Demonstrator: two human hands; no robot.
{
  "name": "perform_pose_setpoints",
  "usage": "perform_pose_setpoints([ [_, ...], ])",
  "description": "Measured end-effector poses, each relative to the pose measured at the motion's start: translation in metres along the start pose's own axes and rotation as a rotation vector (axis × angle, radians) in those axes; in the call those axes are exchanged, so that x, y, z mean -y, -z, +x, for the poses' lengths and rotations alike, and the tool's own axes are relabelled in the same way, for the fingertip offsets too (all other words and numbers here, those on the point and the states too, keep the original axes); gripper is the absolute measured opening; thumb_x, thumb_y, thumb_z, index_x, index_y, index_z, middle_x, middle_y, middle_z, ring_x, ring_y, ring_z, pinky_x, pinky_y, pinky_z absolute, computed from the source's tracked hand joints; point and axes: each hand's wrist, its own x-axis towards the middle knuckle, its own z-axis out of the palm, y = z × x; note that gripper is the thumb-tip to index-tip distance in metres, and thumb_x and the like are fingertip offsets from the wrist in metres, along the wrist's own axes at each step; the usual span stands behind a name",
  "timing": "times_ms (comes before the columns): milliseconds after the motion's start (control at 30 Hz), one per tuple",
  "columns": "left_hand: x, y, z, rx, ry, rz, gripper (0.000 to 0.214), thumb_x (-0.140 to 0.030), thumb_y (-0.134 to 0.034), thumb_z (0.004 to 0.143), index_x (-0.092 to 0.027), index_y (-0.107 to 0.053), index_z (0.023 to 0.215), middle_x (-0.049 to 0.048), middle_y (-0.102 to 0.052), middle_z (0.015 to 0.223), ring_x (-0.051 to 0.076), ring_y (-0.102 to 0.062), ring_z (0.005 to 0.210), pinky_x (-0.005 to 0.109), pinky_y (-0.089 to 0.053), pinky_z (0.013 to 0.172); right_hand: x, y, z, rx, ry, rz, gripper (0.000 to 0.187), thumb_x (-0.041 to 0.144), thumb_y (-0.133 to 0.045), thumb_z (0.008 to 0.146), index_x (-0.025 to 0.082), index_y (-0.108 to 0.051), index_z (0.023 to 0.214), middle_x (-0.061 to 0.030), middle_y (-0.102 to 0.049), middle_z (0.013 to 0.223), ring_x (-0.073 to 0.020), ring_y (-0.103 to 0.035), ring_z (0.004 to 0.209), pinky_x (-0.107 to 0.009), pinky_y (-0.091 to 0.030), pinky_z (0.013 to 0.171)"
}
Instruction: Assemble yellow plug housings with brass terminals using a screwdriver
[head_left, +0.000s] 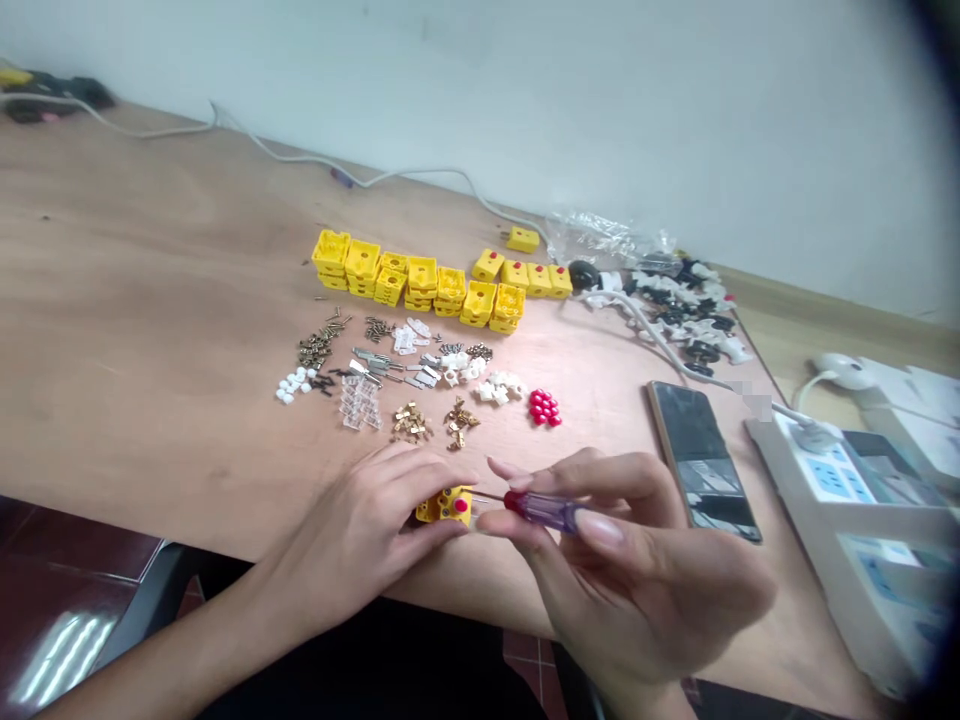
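Head view: left hand grips a yellow plastic block, right hand pinching a red-and-purple screwdriver against it.

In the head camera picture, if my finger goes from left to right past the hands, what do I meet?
Left hand, yellow block, screwdriver, right hand, power strip.

Yellow plastic housings are ranked in rows on a plywood table; sorted screws and red beads are laid out in front. A smartphone is laid flat near a power strip; a clear plastic bag is crumpled by the wall.
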Motion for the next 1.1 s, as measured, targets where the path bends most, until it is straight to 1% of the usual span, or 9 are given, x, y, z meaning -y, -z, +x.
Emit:
perform_pose_setpoints([
  [133,0.002,-0.001,-0.001,-0.010,-0.017,0.020,0.034,-0.023,-0.067,0.099,-0.029,-0.060,0.131,0.0022,-0.070,0.121,0.021,-0.062,0.114,0.035,-0.051,0.097,0.001,0.005,0.000,0.206,-0.079,0.112,0.062,-0.016,-0.057,0.081,0.030,-0.057,0.124,-0.0026,-0.073,0.122,-0.0185,-0.077,0.102,-0.028,-0.071,0.066],
  [200,0.002,-0.001,-0.001,-0.008,-0.018,0.023,0.031,-0.024,-0.066,0.099,-0.028,-0.060,0.130,0.0027,-0.070,0.120,0.021,-0.062,0.113,0.035,-0.052,0.096,0.000,0.004,-0.001,0.181,-0.067,0.105,0.062,-0.016,-0.055,0.081,0.030,-0.058,0.122,-0.0016,-0.074,0.116,-0.0178,-0.077,0.100,-0.030,-0.071,0.069],
  [367,0.000,-0.001,0.000,-0.006,-0.012,0.034,0.020,-0.026,-0.068,0.099,-0.024,-0.063,0.118,0.0038,-0.070,0.115,0.021,-0.064,0.108,0.035,-0.052,0.092,-0.002,0.001,0.000,-0.006,-0.051,0.055,0.060,-0.017,-0.073,0.069,0.028,-0.065,0.107,0.0037,-0.067,0.093,-0.0129,-0.074,0.081,-0.031,-0.071,0.074],
  [433,0.001,-0.001,0.001,-0.002,-0.013,0.031,0.022,-0.025,-0.068,0.098,-0.024,-0.062,0.120,0.0037,-0.070,0.116,0.021,-0.063,0.109,0.035,-0.052,0.093,-0.002,0.003,0.001,0.049,-0.081,0.095,0.059,-0.016,-0.070,0.073,0.028,-0.063,0.111,0.0021,-0.070,0.099,-0.0144,-0.075,0.086,-0.032,-0.071,0.076],
  [500,0.001,-0.001,0.000,-0.009,-0.019,0.030,0.024,-0.024,-0.067,0.099,-0.025,-0.062,0.122,0.0036,-0.070,0.117,0.021,-0.063,0.111,0.035,-0.051,0.095,-0.001,0.006,0.002,0.157,-0.123,0.137,0.057,-0.014,-0.060,0.081,0.029,-0.058,0.118,-0.0018,-0.073,0.113,-0.0181,-0.076,0.101,-0.035,-0.070,0.078],
  [567,0.001,-0.001,0.000,-0.010,-0.015,0.034,0.024,-0.024,-0.066,0.099,-0.026,-0.062,0.123,0.0034,-0.070,0.118,0.021,-0.062,0.113,0.035,-0.051,0.096,-0.001,0.007,0.003,0.201,-0.119,0.161,0.056,-0.015,-0.052,0.085,0.029,-0.055,0.121,-0.0029,-0.074,0.118,-0.0194,-0.075,0.107,-0.037,-0.070,0.080],
  [767,0.001,-0.001,-0.001,0.002,0.001,0.039,0.025,-0.026,-0.068,0.099,-0.026,-0.062,0.123,0.0026,-0.069,0.119,0.020,-0.062,0.113,0.033,-0.050,0.097,-0.007,0.004,0.001,0.010,-0.064,0.097,0.066,-0.017,-0.073,0.070,0.031,-0.063,0.114,0.0064,-0.066,0.088,-0.0119,-0.071,0.076,-0.035,-0.069,0.083],
  [967,0.002,-0.002,-0.002,-0.018,-0.003,0.043,0.026,-0.023,-0.068,0.098,-0.026,-0.062,0.123,0.0015,-0.070,0.119,0.020,-0.063,0.114,0.034,-0.051,0.098,-0.003,0.013,0.002,0.222,-0.100,0.085,0.054,-0.012,-0.054,0.087,0.030,-0.058,0.122,-0.0043,-0.074,0.121,-0.0214,-0.074,0.111,-0.039,-0.070,0.082],
  [1100,0.001,-0.002,0.000,-0.014,-0.015,0.041,0.024,-0.026,-0.067,0.099,-0.025,-0.063,0.122,0.0038,-0.071,0.120,0.021,-0.064,0.113,0.036,-0.052,0.097,-0.001,0.007,0.002,0.168,-0.034,0.055,0.055,-0.012,-0.058,0.085,0.031,-0.061,0.120,-0.0008,-0.073,0.103,-0.0168,-0.077,0.092,-0.033,-0.070,0.071],
])
